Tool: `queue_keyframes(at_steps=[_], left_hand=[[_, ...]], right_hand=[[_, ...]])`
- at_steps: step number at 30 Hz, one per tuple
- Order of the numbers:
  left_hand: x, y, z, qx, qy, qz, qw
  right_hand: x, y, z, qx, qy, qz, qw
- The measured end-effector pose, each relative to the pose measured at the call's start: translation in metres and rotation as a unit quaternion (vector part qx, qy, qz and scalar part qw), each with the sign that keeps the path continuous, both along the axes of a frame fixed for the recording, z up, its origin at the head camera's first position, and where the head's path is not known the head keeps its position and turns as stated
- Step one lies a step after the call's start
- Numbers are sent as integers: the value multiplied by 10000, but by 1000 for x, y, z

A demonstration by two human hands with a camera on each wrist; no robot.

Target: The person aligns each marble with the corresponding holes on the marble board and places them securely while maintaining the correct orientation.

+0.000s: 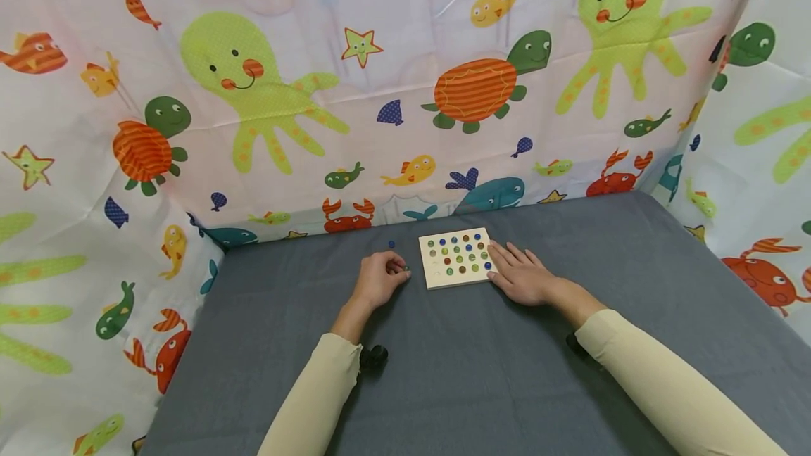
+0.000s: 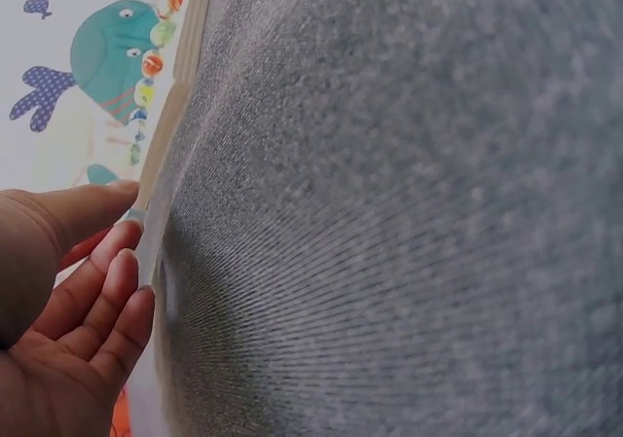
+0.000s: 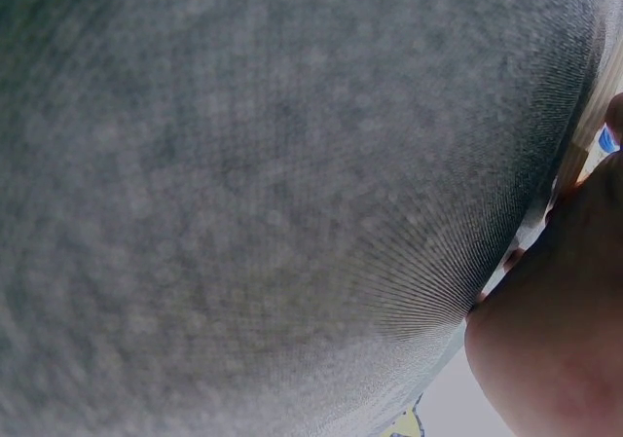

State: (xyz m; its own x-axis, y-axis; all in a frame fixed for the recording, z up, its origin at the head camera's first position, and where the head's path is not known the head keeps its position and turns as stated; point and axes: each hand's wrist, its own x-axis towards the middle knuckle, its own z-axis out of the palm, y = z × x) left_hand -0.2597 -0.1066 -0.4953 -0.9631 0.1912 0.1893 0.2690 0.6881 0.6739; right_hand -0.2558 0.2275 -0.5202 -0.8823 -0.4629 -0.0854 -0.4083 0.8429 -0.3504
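Observation:
A pale wooden board (image 1: 434, 281) lies on the grey cloth, with glass marbles in several colours seated in rows of hollows. Two hollows near its left edge hold no marble. Just left of the board, my left hand (image 1: 380, 279) pinches a small greenish marble (image 1: 407, 268) between thumb and fingertips. In the left wrist view the thumb (image 2: 92, 208) meets the index finger, and the other fingers are loosely bent. My right hand (image 1: 522, 279) rests flat at the board's right edge, its fingers extended and the thumb at the near corner.
One loose blue marble (image 1: 391, 244) sits on the cloth beyond my left hand. Behind the grey-covered table (image 1: 481, 371) hangs a white curtain (image 1: 393, 13) printed with sea animals, which continues along both sides. Dark wrist straps (image 1: 374, 357) show at the sleeves.

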Motion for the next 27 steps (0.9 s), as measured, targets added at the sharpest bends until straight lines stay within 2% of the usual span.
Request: queue_keyframes(at_steps=[12, 27], left_hand=[[3, 7, 4, 75, 194, -105, 9997], [-1, 26, 11, 185, 40, -214, 9996]], right_hand=[[1, 0, 1, -73, -2, -3, 10000], [1, 0, 8, -144, -172, 31, 9997]])
